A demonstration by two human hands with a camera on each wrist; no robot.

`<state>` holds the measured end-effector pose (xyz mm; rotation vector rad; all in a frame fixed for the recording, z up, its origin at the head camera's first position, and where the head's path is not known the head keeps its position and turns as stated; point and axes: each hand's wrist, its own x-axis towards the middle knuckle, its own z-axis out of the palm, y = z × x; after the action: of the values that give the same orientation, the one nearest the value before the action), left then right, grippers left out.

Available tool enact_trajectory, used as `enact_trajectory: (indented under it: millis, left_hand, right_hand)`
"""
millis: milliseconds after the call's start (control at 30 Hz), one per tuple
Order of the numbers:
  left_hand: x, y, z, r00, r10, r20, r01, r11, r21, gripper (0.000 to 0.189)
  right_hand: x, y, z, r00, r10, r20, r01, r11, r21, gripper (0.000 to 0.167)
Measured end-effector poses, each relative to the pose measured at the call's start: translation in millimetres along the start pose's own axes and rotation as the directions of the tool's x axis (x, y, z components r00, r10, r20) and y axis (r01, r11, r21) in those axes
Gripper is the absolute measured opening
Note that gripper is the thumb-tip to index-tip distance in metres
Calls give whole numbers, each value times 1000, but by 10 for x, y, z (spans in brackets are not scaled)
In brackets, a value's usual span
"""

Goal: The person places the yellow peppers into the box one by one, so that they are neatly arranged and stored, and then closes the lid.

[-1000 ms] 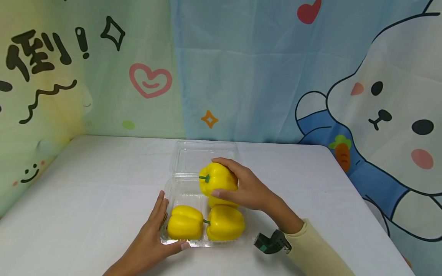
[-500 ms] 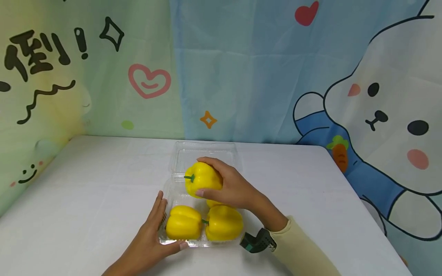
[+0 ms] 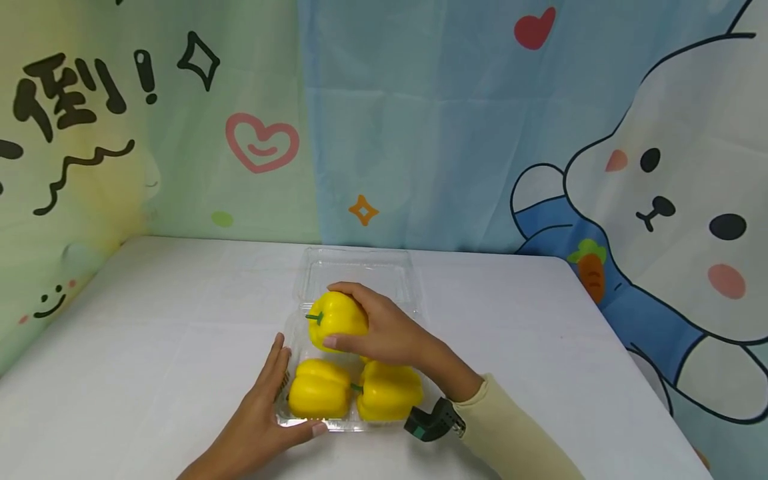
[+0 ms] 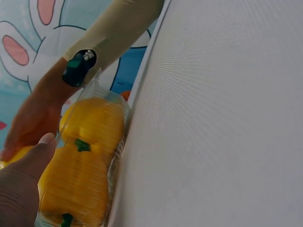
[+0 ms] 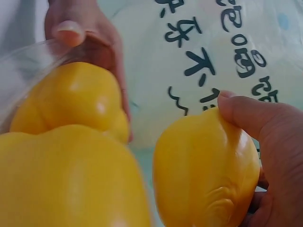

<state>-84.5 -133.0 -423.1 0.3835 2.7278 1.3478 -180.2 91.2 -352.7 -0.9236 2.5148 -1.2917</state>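
Note:
My right hand (image 3: 390, 330) grips a yellow bell pepper (image 3: 338, 320) with a green stem, thumb in front and fingers over the top. It is above the back left of a clear plastic clamshell box (image 3: 354, 425). Two more yellow bell peppers lie in the front of the box, a left one (image 3: 320, 389) and a right one (image 3: 390, 392). Behind the right one a sliver of another pepper (image 3: 365, 360) shows, mostly hidden by my right hand. My left hand (image 3: 261, 407) touches the box's front left corner, fingers along its side and thumb (image 4: 40, 153) at the front.
The box's clear lid (image 3: 360, 270) lies folded back on the white table (image 3: 150, 347). A printed cloth backdrop (image 3: 414, 133) hangs behind the table. A dark wrist camera (image 3: 435, 420) hangs below the right wrist.
The right hand has carried its pepper leftward from above the back right of the box, and lately a little lower. The left hand has stayed at the box's corner.

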Motion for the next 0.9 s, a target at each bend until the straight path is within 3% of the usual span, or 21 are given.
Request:
enact_trajectory:
  millis: [267, 900]
  left_hand:
    - [7, 1, 7, 1000, -6, 3, 6, 1000, 5, 121]
    - [1, 5, 4, 1000, -3, -7, 3, 1000, -13, 120]
  right_hand:
    - [58, -4, 60, 997, 58, 46, -54, 995, -85, 74]
    - [169, 27, 123, 990, 115, 86, -105, 988, -111, 77]
